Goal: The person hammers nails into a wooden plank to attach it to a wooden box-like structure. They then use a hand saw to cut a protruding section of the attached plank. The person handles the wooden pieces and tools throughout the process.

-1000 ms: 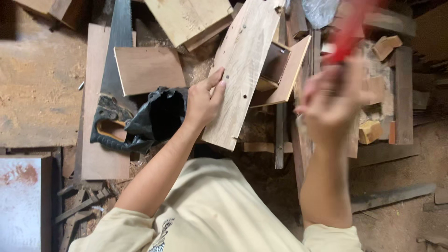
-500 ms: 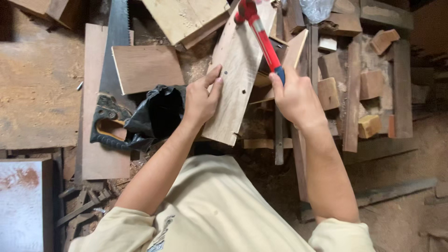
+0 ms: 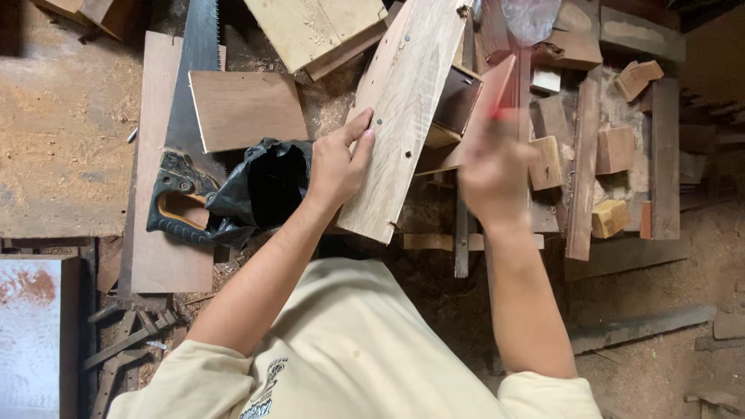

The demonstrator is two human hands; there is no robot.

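Over on the left of the sawdusty bench (image 3: 54, 155), a handsaw (image 3: 190, 132) lies with its black and orange handle nearest the person, and a square brown panel (image 3: 244, 109) rests over its blade. Just beside that sits a crumpled black plastic bag (image 3: 260, 190). The left hand (image 3: 337, 167) lies open, fingers spread flat, pressing on the left edge of a long pale plank (image 3: 403, 116) that slants across the bench. To the right, the right hand (image 3: 493, 171) is blurred, closed round a red-handled tool (image 3: 503, 89) raised above the plank. Small wood blocks (image 3: 613, 147) are scattered further right.
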